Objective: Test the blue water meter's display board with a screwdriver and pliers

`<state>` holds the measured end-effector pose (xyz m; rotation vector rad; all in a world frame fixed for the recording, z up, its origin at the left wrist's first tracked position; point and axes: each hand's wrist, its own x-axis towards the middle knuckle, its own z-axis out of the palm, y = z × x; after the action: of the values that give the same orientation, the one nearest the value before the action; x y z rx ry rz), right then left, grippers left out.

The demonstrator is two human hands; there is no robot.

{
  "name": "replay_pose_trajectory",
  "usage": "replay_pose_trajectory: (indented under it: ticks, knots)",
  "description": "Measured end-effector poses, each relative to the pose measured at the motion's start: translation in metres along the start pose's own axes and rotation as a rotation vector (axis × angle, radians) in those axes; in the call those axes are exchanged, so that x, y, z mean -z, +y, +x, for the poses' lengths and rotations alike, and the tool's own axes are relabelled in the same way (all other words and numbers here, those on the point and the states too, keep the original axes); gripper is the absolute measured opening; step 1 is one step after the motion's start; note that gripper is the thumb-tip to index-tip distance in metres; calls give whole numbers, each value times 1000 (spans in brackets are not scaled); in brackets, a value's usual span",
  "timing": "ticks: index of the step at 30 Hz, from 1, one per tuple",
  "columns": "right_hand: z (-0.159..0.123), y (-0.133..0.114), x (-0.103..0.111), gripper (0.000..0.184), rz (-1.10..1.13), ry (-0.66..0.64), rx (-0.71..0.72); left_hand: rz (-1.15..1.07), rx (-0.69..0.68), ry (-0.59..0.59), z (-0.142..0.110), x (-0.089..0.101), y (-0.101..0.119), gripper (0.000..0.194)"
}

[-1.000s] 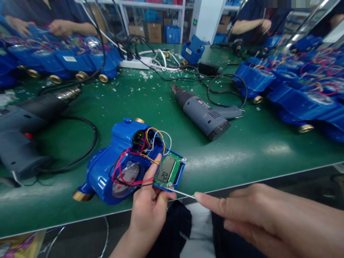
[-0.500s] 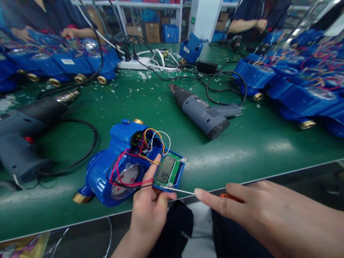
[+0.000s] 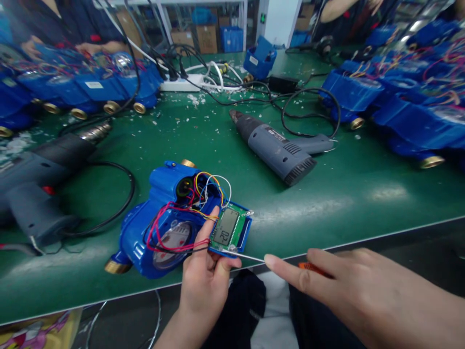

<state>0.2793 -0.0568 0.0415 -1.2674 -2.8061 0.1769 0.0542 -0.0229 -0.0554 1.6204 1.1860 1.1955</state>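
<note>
By the green surface's near edge (image 3: 363,238), the left hand (image 3: 205,278) pinches a blue-framed circuit board (image 3: 228,224), apparently steadying it for the metal rod (image 3: 251,257) the right hand (image 3: 350,281) grips.

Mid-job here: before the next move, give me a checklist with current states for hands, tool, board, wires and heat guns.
1. Left hand gripping the board: ok.
2. Right hand on the tool: ok, index finger along the shaft.
3. Tool tip touching the board: cannot tell, though it reaches the near edge.
4. Display showing characters: ok.
5. Red wires clear of the dial: not ok, they cross over it.
6. Heat guns apart from the meter: ok, both.
</note>
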Motion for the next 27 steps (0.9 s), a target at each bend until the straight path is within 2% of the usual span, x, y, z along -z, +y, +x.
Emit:
replay_pose_trajectory:
  ticks: [2, 4, 7, 10, 12, 15, 17, 19, 22, 25, 27]
  knots:
    - [-1, 1, 0, 83, -109, 73, 19, 0, 7, -1, -1, 1, 0, 77]
    - [-2, 0, -1, 83, -114, 79, 13, 5, 4, -6, -2, 1, 0, 79]
    - [0, -2, -3, 81, 70, -32, -42, 18, -20, 4, -2, 2, 1, 81]
    - [2, -2, -3, 69, 302, -148, -99, 10, -15, -1, -2, 1, 0, 80]
    - [1, -1, -6, 65, 302, -99, -86, -12, -15, -14, -1, 0, 0, 80]
    - [-3, 2, -14, 77, 43, 70, -3, -14, -51, 0, 1, -2, 2, 82]
    - [-4, 2, -18, 81, -52, 118, 28, 0, -66, 10, 2, -3, 3, 83]
    - [-4, 0, -19, 78, 40, 61, -5, -2, -68, 17, 2, -3, 3, 83]
    - [0, -4, -17, 64, 339, -3, -91, -15, -51, 24, 0, -3, 0, 84]
    - [3, -7, -15, 50, 561, 92, -128, 16, -20, 38, -2, -2, -2, 79]
    - [3, -6, -17, 49, 572, 123, -128, 27, -22, 49, -2, -2, -2, 77]
